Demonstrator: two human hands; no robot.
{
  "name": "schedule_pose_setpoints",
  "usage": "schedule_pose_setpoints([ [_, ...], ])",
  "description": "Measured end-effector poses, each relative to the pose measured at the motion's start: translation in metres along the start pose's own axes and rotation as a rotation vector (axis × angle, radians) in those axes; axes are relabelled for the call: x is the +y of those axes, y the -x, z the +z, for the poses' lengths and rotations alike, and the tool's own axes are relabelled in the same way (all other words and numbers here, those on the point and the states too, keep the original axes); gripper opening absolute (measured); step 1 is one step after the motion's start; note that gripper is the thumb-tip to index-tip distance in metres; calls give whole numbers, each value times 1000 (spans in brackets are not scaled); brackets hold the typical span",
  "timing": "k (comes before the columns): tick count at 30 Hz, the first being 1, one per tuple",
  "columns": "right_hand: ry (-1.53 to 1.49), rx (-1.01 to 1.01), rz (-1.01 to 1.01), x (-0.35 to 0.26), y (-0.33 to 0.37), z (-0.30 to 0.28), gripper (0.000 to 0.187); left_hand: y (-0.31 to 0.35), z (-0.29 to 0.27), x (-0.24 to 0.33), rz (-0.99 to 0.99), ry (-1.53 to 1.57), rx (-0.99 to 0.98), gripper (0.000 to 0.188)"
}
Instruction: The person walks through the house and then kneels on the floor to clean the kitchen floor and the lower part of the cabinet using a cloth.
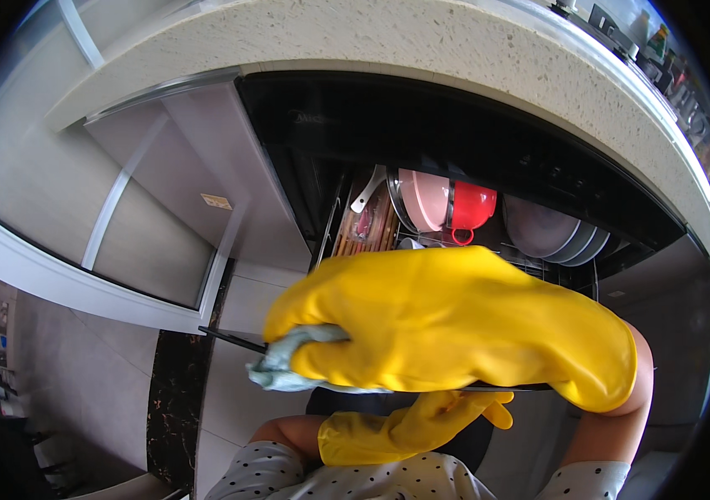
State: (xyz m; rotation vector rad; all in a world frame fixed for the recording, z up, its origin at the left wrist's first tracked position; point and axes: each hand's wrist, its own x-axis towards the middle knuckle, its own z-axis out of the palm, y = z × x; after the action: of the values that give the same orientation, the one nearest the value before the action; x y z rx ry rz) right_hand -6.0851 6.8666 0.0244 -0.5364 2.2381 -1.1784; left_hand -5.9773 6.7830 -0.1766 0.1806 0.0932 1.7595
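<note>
My right hand [355, 325], in a long yellow rubber glove, reaches across in front of the dishes. Its fingers are closed round a pale blue-green cloth [288, 367], which hangs out below them. Under that arm, close to my body, my left hand [446, 417] wears a matching glove. Its fingers stretch to the right and look partly apart, with nothing seen in them; the right glove covers some of it. Behind the gloves is a pulled-out dish drawer [322, 237] with a wire rack, its front mostly hidden by the right glove.
The drawer holds a pink bowl [423, 200], a red cup [473, 207], stacked plates [542, 229], chopsticks [367, 237] and a white-handled utensil [369, 190]. A speckled countertop [355, 37] curves above the black appliance panel [455, 112]. A sliding door frame [80, 287] stands left.
</note>
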Motion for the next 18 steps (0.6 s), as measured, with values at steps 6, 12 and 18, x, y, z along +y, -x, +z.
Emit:
schedule_pose_setpoints([
  [6, -29, -62, 253, -1, 58, -7, 38, 4, -39, -13, -206, 1208, -143, 61],
  [12, -76, -4, 344, 30, 126, -15, 43, -6, -97, -70, 117, 141, -263, 57],
  [18, -38, 316, 55, 43, 95, 28, 42, -19, -93, -64, 129, 58, -224, 51],
])
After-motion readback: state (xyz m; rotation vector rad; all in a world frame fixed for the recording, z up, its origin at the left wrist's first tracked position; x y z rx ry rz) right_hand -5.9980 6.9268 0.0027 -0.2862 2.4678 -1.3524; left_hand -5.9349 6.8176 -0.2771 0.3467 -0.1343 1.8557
